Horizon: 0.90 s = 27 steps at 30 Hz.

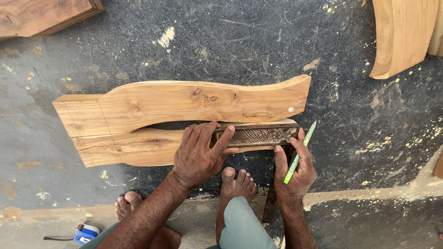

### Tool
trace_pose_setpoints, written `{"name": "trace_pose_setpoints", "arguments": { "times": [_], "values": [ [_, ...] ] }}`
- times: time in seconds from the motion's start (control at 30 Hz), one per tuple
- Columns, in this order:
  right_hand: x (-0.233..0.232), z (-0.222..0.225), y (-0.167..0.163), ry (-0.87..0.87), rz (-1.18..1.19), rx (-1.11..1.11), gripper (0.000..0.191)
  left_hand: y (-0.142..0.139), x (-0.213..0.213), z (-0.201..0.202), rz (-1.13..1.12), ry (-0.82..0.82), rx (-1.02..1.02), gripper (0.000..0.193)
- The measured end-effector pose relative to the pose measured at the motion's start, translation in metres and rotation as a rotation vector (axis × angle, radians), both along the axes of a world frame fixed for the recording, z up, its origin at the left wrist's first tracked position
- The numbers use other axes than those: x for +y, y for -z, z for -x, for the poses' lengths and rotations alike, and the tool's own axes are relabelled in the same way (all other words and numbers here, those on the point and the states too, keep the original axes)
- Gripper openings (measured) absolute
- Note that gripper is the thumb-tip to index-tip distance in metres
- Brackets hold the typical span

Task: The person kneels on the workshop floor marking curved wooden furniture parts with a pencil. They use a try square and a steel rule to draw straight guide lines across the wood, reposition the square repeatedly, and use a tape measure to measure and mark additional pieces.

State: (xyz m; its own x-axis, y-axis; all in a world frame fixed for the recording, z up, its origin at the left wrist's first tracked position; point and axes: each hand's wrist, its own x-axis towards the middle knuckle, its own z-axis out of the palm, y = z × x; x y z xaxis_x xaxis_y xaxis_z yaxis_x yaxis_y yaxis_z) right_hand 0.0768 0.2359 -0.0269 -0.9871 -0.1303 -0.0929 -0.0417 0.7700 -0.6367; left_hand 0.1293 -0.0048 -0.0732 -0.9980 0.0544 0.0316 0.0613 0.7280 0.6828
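Observation:
Two curved wooden boards lie side by side on the dark floor, the upper board with a wavy edge and pencil lines, the lower board under my hands. A dark rectangular tool with a mesh-patterned face rests on the lower board's right end. My left hand presses on the lower board and grips the tool's left end. My right hand holds a green pencil and touches the tool's right end. My bare feet stand just below the boards.
A blue tape measure lies at the bottom left. A dark wood slab sits at the top left, and pale curved wood pieces at the top right. The floor is scratched and flecked with wood chips.

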Motion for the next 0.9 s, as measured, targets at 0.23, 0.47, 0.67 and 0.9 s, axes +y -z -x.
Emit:
{"name": "trace_pose_setpoints", "arguments": {
  "times": [0.23, 0.47, 0.67, 0.9],
  "values": [
    [-0.0003, 0.0, 0.003, 0.014, -0.008, -0.007, 0.036, 0.0024, -0.0022, 0.0001, -0.008, 0.009, -0.006, 0.059],
    [0.0006, 0.0011, 0.0063, 0.018, -0.014, -0.008, 0.036, 0.0036, -0.0026, 0.002, -0.021, -0.01, 0.005, 0.059],
    [0.0011, 0.0026, 0.0062, 0.006, -0.01, -0.002, 0.036, 0.0021, -0.0019, 0.0037, -0.017, -0.016, -0.007, 0.059],
    [0.0031, 0.0019, 0.004, 0.009, 0.019, 0.003, 0.036, 0.0016, 0.0002, 0.0033, -0.014, -0.01, 0.016, 0.062]
  ]
}}
